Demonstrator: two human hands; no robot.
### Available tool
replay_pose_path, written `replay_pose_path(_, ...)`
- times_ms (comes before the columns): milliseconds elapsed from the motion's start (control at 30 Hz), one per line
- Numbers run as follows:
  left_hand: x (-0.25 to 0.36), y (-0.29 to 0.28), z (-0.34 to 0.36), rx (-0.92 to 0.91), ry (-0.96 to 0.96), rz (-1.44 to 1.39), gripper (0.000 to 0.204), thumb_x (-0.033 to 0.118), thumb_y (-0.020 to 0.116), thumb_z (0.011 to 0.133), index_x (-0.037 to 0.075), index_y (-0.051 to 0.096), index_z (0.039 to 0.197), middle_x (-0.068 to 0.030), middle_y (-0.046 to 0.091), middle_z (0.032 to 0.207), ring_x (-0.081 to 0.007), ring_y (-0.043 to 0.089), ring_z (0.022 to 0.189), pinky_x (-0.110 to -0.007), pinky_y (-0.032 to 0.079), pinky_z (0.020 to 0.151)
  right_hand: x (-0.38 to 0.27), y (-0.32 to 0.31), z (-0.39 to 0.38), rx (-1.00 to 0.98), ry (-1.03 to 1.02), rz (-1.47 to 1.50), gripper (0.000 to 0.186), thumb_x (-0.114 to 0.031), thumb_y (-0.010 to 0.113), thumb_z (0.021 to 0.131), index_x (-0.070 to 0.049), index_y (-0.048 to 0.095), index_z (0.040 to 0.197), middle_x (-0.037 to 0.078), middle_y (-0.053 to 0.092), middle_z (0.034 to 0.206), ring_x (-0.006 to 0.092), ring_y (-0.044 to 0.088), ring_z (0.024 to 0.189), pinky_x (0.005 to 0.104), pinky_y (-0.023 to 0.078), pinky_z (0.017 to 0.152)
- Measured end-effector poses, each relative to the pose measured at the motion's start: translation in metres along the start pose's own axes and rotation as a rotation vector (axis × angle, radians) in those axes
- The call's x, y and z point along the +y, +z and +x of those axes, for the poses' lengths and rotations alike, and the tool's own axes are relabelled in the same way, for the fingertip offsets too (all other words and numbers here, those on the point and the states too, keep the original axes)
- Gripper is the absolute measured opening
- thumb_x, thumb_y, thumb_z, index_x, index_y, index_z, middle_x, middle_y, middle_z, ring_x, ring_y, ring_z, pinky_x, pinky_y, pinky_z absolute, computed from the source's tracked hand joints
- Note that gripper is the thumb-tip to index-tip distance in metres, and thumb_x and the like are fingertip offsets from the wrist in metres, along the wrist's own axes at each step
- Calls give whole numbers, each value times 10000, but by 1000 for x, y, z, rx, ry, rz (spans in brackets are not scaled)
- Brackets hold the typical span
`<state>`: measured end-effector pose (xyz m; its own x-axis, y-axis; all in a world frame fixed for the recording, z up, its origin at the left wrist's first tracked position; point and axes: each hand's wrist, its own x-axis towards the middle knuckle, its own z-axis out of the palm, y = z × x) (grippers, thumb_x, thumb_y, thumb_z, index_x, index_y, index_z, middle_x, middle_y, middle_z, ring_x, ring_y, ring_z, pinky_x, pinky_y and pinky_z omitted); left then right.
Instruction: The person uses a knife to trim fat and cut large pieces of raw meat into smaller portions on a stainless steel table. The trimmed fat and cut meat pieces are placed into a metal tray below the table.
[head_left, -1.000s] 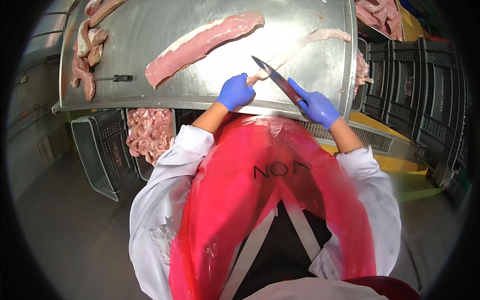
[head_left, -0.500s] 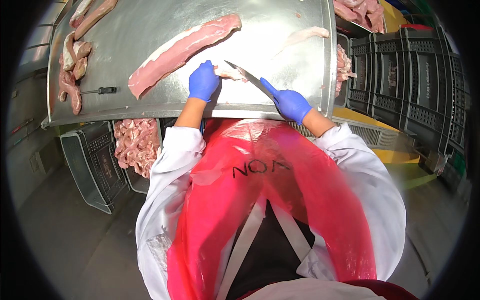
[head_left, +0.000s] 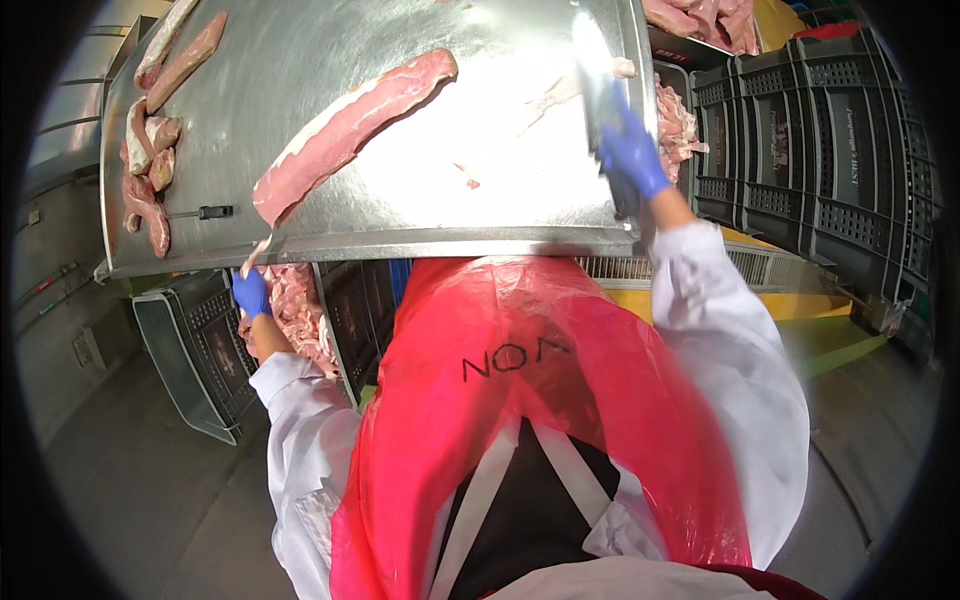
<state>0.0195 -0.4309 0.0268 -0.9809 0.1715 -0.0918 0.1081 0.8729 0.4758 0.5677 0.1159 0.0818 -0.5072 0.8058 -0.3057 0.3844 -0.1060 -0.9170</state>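
My left hand, in a blue glove, has a thin meat trimming pinched in its fingers. It hangs past the table's near edge, over a crate of meat trimmings. My right hand, also gloved and blurred by motion, is closed round a knife near the table's right edge, blade toward the far side. A long pink piece of loin lies aslant mid-table. Beside the knife is a pale strip of trimming, partly hidden. A small scrap lies nearer me.
Several meat pieces lie along the left side of the metal table, beside a black-handled tool. Stacked grey crates stand at the right, next to containers of meat. An open crate leans at lower left.
My left hand has moved left and off the table's near edge with the trimming. My right hand has swung right with the knife. The small scrap now shows where they were.
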Motion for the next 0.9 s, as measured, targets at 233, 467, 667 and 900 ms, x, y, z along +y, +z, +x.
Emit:
replay_pose_path(233,-120,-12,-30,55,127,299,748,211,812,764,-13,486,1399,-250,582,1332,-364,582,1192,-431,477,1002,-20,70,198,211,-25,-74,730,-167,511,981,-244,184,1629,144,677,833,227,666,628,362,562,576)
replay_pose_path(467,-40,2,-101,292,442,191,584,176,745,797,-18,562,1317,-244,624,1194,-420,582,1123,-486,451,1007,-31,174,157,124,-154,-682,735,-278,434,1006,-253,47,1630,269,719,999,434,716,860,496,557,802)
replay_pose_path(667,122,70,-137,21,677,-32,498,158,706,837,-13,584,1288,-227,619,1213,-395,581,1132,-470,455,1011,-39,139,104,116,-18,-82,786,-121,552,991,-262,125,1635,166,723,875,226,701,667,370,580,598)
replay_pose_path(900,326,195,-174,-373,1056,-309,415,192,707,822,6,648,1189,-211,641,1161,-393,597,1094,-472,488,960,-48,37,60,221,-247,405,802,39,561,956,-164,179,1632,96,633,922,118,591,632,254,505,534)
